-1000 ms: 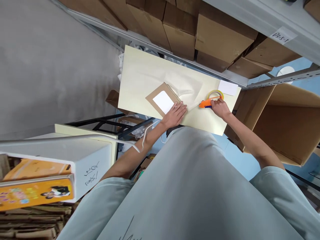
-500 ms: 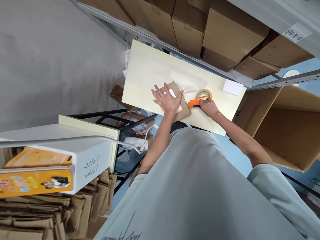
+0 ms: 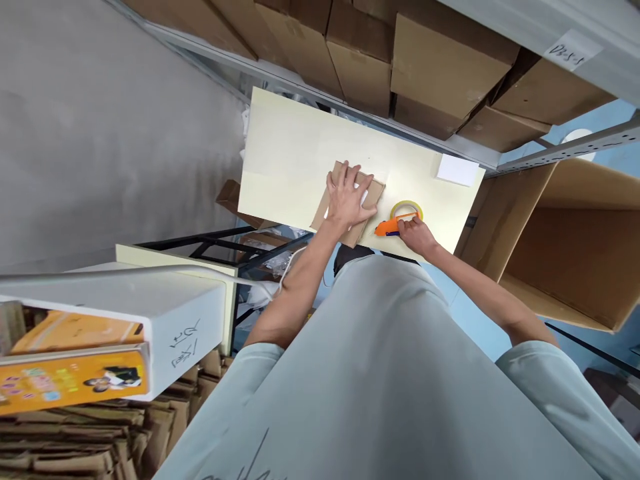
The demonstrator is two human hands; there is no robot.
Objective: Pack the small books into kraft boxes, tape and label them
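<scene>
My left hand (image 3: 349, 201) lies over a small flat cardboard box (image 3: 326, 212), its fingers spread across the top and bent at the far edge. The thumb reaches the box's right edge. A white label (image 3: 363, 196) on the box shows partly between the fingers. Just to the right, my right hand (image 3: 417, 235) is closed round the handle of an orange tape dispenser (image 3: 386, 228). It carries a roll of yellowish tape (image 3: 406, 204) and rests low over the table, apart from the box.
The pale table (image 3: 290, 153) has a white stack of paper or labels (image 3: 457, 170) at its far right. A shelf of cardboard boxes (image 3: 360, 67) runs behind it. A large open carton (image 3: 575, 247) stands right. At left are a white box (image 3: 187, 327) and stacked folded cardboard (image 3: 75, 440).
The cardboard box has turned under my left hand, whose fingers are now more bent. The tape no longer reaches the box. The dispenser stays in my right hand.
</scene>
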